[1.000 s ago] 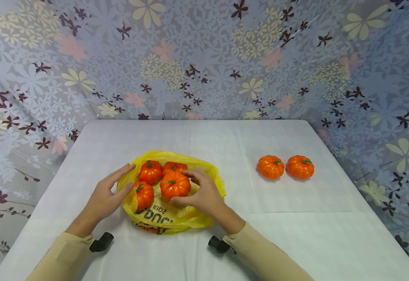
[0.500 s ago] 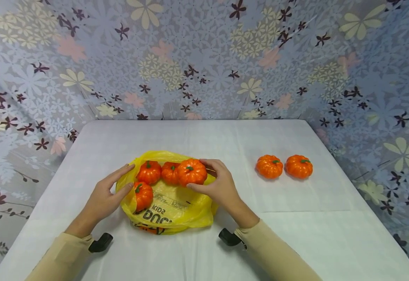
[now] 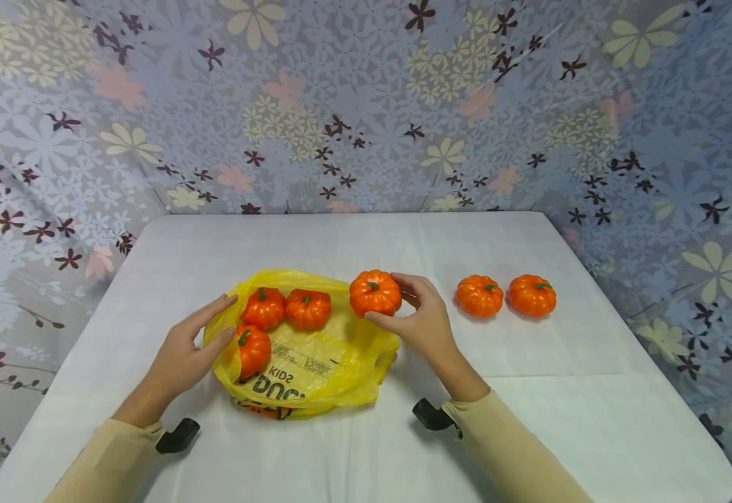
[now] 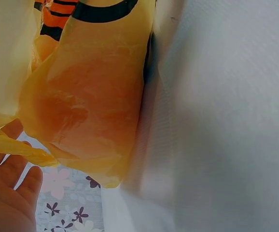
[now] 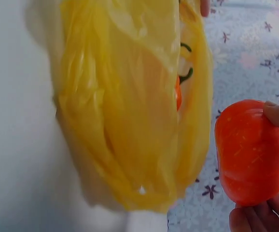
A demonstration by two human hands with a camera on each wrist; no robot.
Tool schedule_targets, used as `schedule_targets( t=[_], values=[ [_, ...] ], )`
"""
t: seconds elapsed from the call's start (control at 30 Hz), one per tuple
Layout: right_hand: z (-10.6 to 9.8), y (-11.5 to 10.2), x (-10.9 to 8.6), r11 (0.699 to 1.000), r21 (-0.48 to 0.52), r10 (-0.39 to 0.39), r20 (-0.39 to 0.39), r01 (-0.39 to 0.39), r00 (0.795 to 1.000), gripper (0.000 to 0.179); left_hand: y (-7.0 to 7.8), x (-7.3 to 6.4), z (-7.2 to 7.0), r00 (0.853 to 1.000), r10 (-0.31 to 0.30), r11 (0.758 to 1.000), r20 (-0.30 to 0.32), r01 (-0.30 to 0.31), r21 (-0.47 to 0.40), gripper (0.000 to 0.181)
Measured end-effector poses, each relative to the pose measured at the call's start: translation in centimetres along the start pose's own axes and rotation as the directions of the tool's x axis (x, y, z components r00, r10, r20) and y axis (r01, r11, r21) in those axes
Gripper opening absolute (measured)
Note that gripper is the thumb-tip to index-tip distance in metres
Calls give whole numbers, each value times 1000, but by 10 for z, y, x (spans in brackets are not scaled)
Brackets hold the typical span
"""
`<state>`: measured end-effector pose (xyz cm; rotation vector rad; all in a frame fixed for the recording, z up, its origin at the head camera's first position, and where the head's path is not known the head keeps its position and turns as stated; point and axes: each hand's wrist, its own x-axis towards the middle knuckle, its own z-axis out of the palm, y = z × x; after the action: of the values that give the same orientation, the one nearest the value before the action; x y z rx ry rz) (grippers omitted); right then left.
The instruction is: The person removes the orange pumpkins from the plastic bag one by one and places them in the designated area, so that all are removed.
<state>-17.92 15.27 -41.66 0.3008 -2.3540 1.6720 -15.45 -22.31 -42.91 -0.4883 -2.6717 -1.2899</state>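
Note:
A small orange toy pumpkin (image 3: 375,295) with a green stem is pinched between the thumb and fingers of my right hand (image 3: 427,320), over the right rim of a yellow plastic bag (image 3: 356,374). In the right wrist view the held pumpkin (image 5: 252,153) appears beside the bag. My left hand (image 3: 180,355) rests at the bag's left rim, fingers and thumb extended and spread apart. Seen from the left wrist, a yellow strip of the bag (image 4: 21,147) crosses the fingers. Three pumpkins show inside the bag: one at back left (image 3: 264,309), one beside it (image 3: 308,311), one in front (image 3: 255,351).
Two more toy pumpkins, the nearer one (image 3: 479,297) and the outer one (image 3: 531,296), sit side by side on the white-covered table (image 3: 529,433) to the right of the bag. A floral curtain (image 3: 372,105) hangs behind and along the sides.
My right hand has lifted a pumpkin from over the bag's middle and carried it right to the rim, uncovering the pumpkin behind. My left hand has stayed at the left rim.

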Motion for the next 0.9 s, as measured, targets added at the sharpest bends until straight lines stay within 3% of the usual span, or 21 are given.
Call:
schedule_targets(
  t=[0.33, 0.9],
  values=[
    [-24, 19, -2, 993, -58, 96, -92, -101, 991, 77, 2, -1, 1, 1000, -11, 1000, 1, 11, 7, 51],
    [-45, 55, -3, 962, -69, 240, -246, -264, 939, 85, -1, -1, 1, 1000, -14, 1000, -1, 14, 0, 51]
  ],
)
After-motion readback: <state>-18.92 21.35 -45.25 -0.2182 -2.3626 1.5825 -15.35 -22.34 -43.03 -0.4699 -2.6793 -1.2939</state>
